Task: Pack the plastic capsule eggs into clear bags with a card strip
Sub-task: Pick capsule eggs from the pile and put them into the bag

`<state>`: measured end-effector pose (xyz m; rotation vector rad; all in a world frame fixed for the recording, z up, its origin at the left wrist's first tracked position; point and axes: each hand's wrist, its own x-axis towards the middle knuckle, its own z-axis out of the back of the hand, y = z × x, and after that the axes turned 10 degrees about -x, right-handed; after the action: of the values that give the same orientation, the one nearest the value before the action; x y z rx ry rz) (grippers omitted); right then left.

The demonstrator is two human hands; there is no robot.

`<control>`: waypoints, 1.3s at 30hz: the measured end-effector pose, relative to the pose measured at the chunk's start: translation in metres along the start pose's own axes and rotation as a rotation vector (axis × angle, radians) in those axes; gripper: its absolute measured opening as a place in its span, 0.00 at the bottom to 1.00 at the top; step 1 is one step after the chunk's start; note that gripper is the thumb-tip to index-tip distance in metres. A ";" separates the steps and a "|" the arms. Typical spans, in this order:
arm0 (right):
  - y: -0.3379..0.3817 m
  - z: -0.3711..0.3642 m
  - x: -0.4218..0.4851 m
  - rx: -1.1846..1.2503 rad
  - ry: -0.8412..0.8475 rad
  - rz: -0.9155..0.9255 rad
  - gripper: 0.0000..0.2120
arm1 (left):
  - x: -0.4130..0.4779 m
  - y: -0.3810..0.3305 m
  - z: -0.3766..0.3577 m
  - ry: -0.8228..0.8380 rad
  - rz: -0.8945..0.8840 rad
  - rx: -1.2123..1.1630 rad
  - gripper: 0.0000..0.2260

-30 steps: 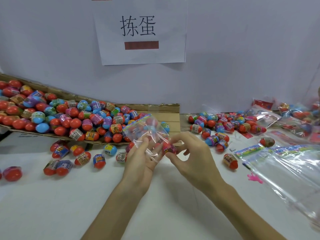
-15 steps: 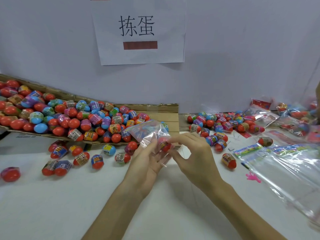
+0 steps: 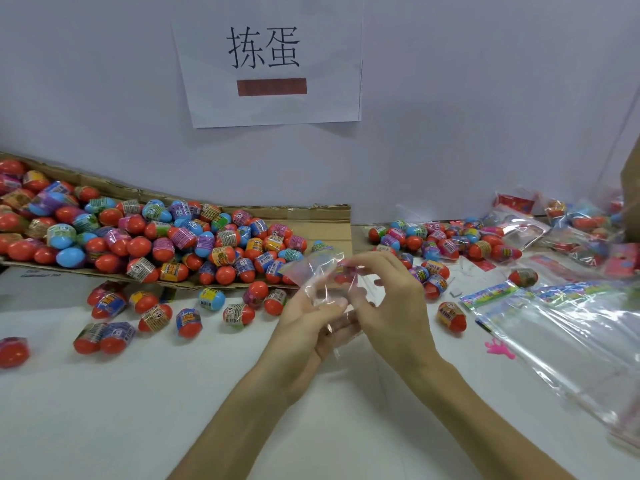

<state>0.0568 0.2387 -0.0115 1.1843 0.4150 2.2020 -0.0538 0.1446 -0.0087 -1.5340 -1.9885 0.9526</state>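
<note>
Grip: L hand (image 3: 304, 327) holds clear bag (image 3: 311, 271); R hand (image 3: 388, 299) pinches egg (image 3: 344, 274).
Change: egg moved into bag mouth.
Means: loading prob. underway.

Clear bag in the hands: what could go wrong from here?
1. The clear bag is thin and crumpled in the left hand. Its mouth could fold shut, and the egg pinched by the right hand may slip out.
2. Several loose eggs lie on the table just beside the left hand. A dropped egg or a nudge could set them rolling.
</note>
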 end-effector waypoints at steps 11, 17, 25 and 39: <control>-0.002 0.001 -0.001 -0.029 -0.101 -0.178 0.14 | 0.000 0.000 0.000 0.060 0.094 0.108 0.24; -0.005 -0.002 0.002 0.060 0.028 -0.142 0.11 | 0.000 -0.002 0.000 0.073 0.115 0.091 0.23; -0.021 0.045 0.027 0.057 0.479 -0.085 0.14 | 0.006 -0.021 0.011 -0.105 0.033 -0.179 0.30; -0.069 0.099 0.037 -0.397 0.815 -0.416 0.01 | 0.007 -0.021 0.009 -0.204 0.079 -0.261 0.30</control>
<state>0.1483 0.3150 0.0313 -0.0503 0.4571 2.1560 -0.0760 0.1465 0.0010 -1.7241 -2.2859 0.9428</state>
